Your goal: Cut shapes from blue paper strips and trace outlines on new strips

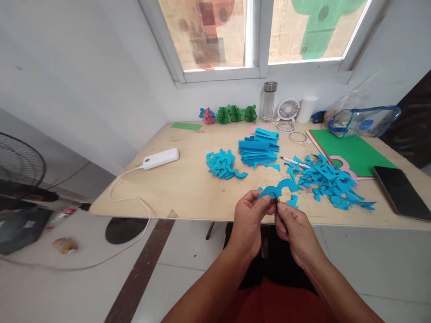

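My left hand (251, 215) pinches a wavy, curved blue paper piece (269, 193) over the table's front edge. In my right hand (296, 226) is a pair of dark scissors (276, 200), mostly hidden by the fingers, with the tip against the paper. A curved end of that paper reaches up to the right. Left of it lies a pile of cut blue curved shapes (222, 163). Behind are stacked folded blue paper strips (257, 150). A heap of blue paper scraps (332, 181) spreads to the right, beside a white pencil (294, 161).
A white power bank (160, 158) with a cable lies at left. Along the wall stand green paper ornaments (235, 114), a glass bottle (268, 103) and a small fan (288, 110). Green sheets (353, 150), a clear pouch (367, 122) and a phone (402, 193) occupy the right.
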A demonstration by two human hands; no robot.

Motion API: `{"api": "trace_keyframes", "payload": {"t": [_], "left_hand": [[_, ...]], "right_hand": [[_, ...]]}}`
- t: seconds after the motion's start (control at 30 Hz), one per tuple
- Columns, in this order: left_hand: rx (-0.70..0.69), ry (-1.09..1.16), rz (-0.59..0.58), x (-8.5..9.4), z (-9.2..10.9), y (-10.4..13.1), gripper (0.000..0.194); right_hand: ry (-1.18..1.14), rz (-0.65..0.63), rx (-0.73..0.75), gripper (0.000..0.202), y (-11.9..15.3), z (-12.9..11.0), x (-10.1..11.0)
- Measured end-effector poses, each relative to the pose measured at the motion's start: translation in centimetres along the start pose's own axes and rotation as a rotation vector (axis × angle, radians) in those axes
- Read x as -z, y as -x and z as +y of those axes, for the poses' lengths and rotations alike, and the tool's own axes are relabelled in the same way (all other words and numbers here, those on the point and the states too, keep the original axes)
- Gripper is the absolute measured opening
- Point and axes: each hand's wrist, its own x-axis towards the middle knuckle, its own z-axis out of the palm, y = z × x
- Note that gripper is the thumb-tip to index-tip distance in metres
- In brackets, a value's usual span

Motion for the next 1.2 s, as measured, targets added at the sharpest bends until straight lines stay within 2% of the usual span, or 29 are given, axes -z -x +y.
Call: {"api": "trace_keyframes", "payload": {"t": [0.17,0.33,0.6,0.93,1.07,1.2], "left_hand": [[-0.089,-0.205,0.012,0.9,1.6,-0.9,0.02],[-0.061,-0.359,-0.102,1.6,3.1,-1.4,0.022],[-0.036,-0.446,-0.232,1.8,4.5,-1.6,0.018],[-0.083,-0.666,-0.315,2.0,5.6,-2.1,0.013],[-0.071,-0.668,-0.304,2.0,5.4,-2.3,0.014],[-0.107,-0.515,-0.19,2.0,4.2,-2.1,0.018]], "right_hand": [[0.065,-0.051,-0.033,0.045,-0.1,-0.5,0.7],[0.123,-0.092,-0.05,0.046,-0.4,-0.9,1.5],[0.229,-0.191,-0.06,0.047,-0.8,-1.5,2.5],[0.338,-0.292,-0.073,0.047,-1.4,-2.6,3.6],[0.343,-0.313,-0.072,0.047,-1.4,-2.6,3.7],[0.248,-0.263,-0.08,0.048,-1.0,-1.8,3.5]]}}
